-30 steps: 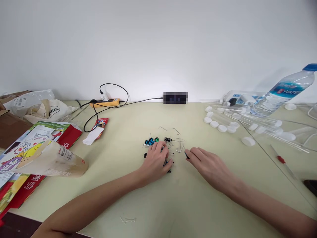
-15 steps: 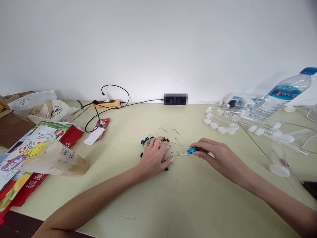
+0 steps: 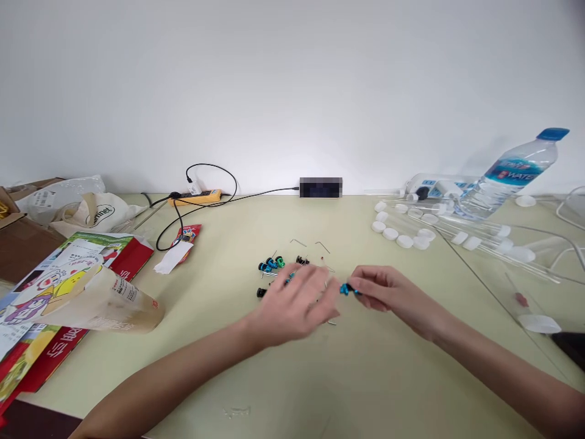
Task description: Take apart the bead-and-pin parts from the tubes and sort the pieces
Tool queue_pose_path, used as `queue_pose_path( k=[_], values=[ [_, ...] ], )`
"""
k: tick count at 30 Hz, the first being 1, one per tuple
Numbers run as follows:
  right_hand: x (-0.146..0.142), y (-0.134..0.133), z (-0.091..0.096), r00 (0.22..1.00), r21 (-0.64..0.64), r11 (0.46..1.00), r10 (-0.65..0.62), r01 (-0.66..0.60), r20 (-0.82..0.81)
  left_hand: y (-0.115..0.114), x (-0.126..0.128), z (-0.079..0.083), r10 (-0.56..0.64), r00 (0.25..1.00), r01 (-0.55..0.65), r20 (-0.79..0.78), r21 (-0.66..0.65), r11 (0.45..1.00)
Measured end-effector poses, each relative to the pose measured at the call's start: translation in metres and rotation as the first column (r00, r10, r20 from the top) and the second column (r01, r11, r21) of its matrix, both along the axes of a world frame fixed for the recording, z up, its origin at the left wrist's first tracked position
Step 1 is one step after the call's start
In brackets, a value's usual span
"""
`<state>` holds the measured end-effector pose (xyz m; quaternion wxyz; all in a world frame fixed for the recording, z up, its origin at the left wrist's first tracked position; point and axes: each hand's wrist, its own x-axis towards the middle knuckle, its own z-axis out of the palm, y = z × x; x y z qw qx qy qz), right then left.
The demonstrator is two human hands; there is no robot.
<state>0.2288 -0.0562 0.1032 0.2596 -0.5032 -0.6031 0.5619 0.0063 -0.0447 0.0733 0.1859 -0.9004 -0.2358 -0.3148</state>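
Our right hand (image 3: 386,292) pinches one blue capacitor (image 3: 346,289) beside the pile (image 3: 270,265), mostly untouched; whether our blurred left hand (image 3: 297,303) grips anything, we cannot tell.

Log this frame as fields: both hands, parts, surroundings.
left hand: blurred, over the loose parts; grip unclear
right hand: pinches blue component at its fingertips
loose parts: small blue, green and black pieces with bent wires, on table
right side: water bottle, white caps
left side: printed boxes
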Motion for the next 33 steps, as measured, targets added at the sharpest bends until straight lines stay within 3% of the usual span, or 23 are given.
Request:
queue_pose_path(
  k=[2,4,6,9,11,13,18,23,28,33],
  values=[
    [-0.011,-0.009,-0.005,0.998,-0.072,0.997,0.03,-0.034,-0.059,-0.012,0.006,0.001,0.024,0.986,-0.001,-0.165,0.14,0.99],
    [-0.021,-0.017,-0.01,0.995,-0.086,0.996,0.014,-0.023,-0.096,-0.022,0.012,0.0,0.053,0.971,-0.014,-0.234,0.166,0.986],
    [-0.026,-0.022,-0.014,0.996,-0.014,1.0,-0.02,0.019,-0.084,-0.026,0.014,0.001,0.062,0.968,-0.03,-0.245,0.133,0.991],
    [-0.025,-0.025,-0.013,0.999,0.199,0.979,-0.031,0.035,-0.02,-0.021,0.012,0.004,0.04,0.979,-0.052,-0.199,-0.055,0.997],
    [-0.021,-0.024,-0.01,1.0,0.339,0.941,0.006,-0.008,0.005,-0.016,0.009,0.008,0.028,0.986,-0.067,-0.162,-0.237,0.969],
    [-0.017,-0.023,-0.007,0.999,0.417,0.908,0.039,-0.047,0.026,-0.013,0.007,0.011,0.029,0.988,-0.08,-0.154,-0.338,0.938],
    [-0.014,-0.023,-0.001,0.976,0.28,0.951,0.074,-0.13,0.203,-0.016,0.007,0.01,-0.023,0.985,-0.016,-0.172,-0.223,0.975],
    [-0.011,-0.02,0.004,0.98,0.396,0.91,0.044,-0.118,0.193,-0.017,0.008,0.009,0.017,0.988,-0.043,-0.153,-0.169,0.985],
    [-0.007,-0.018,0.007,0.959,0.292,0.943,0.08,-0.162,0.273,-0.017,0.008,0.01,0.01,0.988,-0.034,-0.154,-0.153,0.988],
    [-0.006,-0.014,0.008,0.98,0.386,0.917,0.029,-0.104,0.196,-0.015,0.007,0.013,0.063,0.979,-0.098,-0.195,-0.175,0.98]
  ],
)
